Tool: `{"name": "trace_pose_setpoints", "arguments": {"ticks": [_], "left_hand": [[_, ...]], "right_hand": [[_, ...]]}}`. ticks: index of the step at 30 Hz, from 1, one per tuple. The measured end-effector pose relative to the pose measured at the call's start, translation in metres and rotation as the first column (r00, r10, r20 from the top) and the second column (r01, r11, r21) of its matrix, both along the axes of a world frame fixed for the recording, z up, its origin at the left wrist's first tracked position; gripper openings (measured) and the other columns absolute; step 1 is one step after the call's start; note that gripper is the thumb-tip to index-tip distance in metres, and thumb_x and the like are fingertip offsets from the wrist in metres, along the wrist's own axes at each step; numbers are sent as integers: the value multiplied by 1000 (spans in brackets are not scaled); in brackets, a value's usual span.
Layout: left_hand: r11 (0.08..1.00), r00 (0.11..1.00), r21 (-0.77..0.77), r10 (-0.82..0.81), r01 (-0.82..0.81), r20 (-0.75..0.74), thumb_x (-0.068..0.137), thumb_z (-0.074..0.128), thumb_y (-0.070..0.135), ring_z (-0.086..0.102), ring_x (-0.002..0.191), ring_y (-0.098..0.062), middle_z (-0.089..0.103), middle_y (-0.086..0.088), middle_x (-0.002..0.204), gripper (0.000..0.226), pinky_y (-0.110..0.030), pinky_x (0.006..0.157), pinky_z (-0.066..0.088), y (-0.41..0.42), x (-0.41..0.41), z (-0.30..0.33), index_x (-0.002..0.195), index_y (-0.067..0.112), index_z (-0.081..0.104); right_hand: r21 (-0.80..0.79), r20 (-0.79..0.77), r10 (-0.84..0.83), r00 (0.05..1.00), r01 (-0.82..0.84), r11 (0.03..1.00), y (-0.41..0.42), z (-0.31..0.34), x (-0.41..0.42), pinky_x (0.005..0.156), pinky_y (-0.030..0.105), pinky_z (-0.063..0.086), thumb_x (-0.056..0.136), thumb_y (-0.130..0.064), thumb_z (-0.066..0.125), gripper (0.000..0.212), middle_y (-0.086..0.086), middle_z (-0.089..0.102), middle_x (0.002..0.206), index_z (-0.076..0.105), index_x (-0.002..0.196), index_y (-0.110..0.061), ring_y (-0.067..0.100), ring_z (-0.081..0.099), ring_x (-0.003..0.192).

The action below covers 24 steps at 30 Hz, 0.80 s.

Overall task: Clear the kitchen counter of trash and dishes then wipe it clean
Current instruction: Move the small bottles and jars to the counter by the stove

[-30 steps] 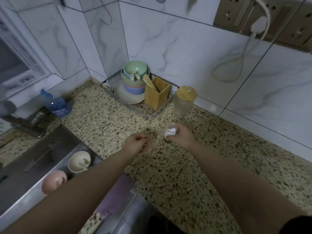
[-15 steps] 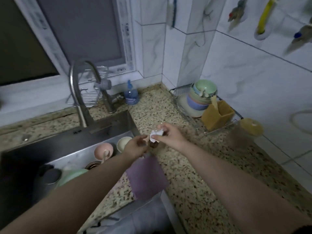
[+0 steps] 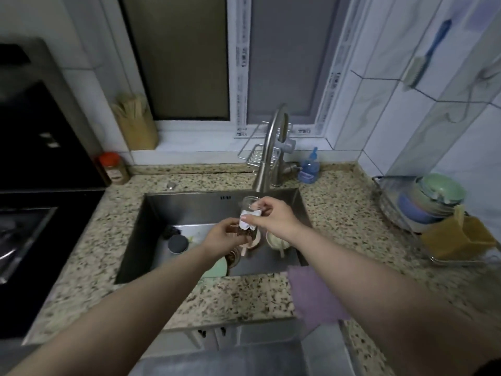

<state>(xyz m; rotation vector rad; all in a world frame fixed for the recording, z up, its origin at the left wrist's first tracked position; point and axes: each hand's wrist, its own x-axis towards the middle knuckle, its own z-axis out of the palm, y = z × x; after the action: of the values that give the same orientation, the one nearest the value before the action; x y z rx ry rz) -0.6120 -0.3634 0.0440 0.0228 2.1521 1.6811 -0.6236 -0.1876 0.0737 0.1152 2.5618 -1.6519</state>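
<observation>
My right hand [image 3: 273, 217] grips a clear glass jar [image 3: 248, 213] with a white label and a dark bottom, holding it above the steel sink [image 3: 195, 207]. My left hand [image 3: 225, 237] curls round the jar's lower end from the left. Below them in the sink lie a pale bowl [image 3: 275, 241], a green plate [image 3: 217, 268], a dark round lid [image 3: 177, 244] and more dishes partly hidden by my hands. A purple cloth [image 3: 314, 294] hangs over the speckled counter's [image 3: 244, 297] front edge, right of the sink.
The faucet [image 3: 271, 150] rises behind the sink, with a blue bottle [image 3: 309, 169] beside it. A wire rack [image 3: 390, 210] at the right holds stacked bowls and a yellow box. A red-capped jar [image 3: 112, 168] and a stove [image 3: 32, 229] are at the left.
The view has swung left from the counter corner to the sink. Both hands have carried the jar from the counter to above the sink, and my left hand now holds its base.
</observation>
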Motion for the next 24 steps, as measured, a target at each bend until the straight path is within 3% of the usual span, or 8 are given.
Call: {"name": "trace_pose_setpoints", "arguments": {"ticks": [3,5,7,10,15,18,21,24], "left_hand": [[997,996,7,71,-71,-55,76,82,28,62,96,-12,69,-5,112,41,-15,62,43,-58,6,-3,114,22,66],[991,988,37,129,-126,-88,76,82,31,64,95,-11,71,-1,107,39,-19,68,44,-102,13,0,111,24,68],[981,977,69,189,-182,-102,77,82,29,68,94,-11,73,-1,98,35,-22,72,49,-143,21,2,107,20,68],[958,949,74,284,-276,-140,82,78,15,63,74,-2,66,5,80,28,-10,61,46,-214,40,6,106,11,65],[914,901,80,405,-397,-153,81,78,14,65,84,-13,68,1,89,28,-13,63,49,-323,71,12,106,12,66],[889,877,76,458,-452,-147,77,82,19,72,85,-14,74,-1,91,30,-18,73,51,-374,87,16,103,14,67],[855,844,67,518,-514,-137,78,82,19,73,83,-9,76,-1,88,32,-17,75,52,-416,102,17,105,11,66],[789,779,55,614,-612,-127,75,84,23,68,76,1,72,9,83,30,-12,71,49,-450,114,15,100,18,67]], "right_hand": [[-18,-9,37,999,-37,999,-63,8,0,72,23,53,66,-32,90,38,0,61,81,67,89,-13,8,59,72],[-48,2,55,998,-55,997,-109,13,-1,63,11,46,70,-25,89,35,-1,55,77,67,92,-8,5,54,68],[-73,13,84,996,-82,994,-154,13,-4,67,18,47,67,-30,90,41,-1,52,77,69,94,-7,8,54,70],[-86,21,144,989,-142,986,-231,10,-3,71,26,47,65,-37,91,46,-2,50,76,70,95,-9,11,54,71],[-73,-10,278,960,-278,958,-345,11,8,68,28,42,60,-42,91,45,-1,52,75,66,83,-12,11,52,70],[-34,-28,390,921,-390,920,-397,19,14,61,20,38,66,-41,88,37,-5,48,73,59,75,-21,7,46,64],[-36,-20,472,881,-472,881,-444,23,18,57,12,38,70,-37,87,34,-5,48,74,63,82,-16,6,47,64],[-53,-4,539,843,-538,841,-490,18,20,72,20,50,66,-42,88,43,-2,61,81,71,96,-17,6,58,73]]}}
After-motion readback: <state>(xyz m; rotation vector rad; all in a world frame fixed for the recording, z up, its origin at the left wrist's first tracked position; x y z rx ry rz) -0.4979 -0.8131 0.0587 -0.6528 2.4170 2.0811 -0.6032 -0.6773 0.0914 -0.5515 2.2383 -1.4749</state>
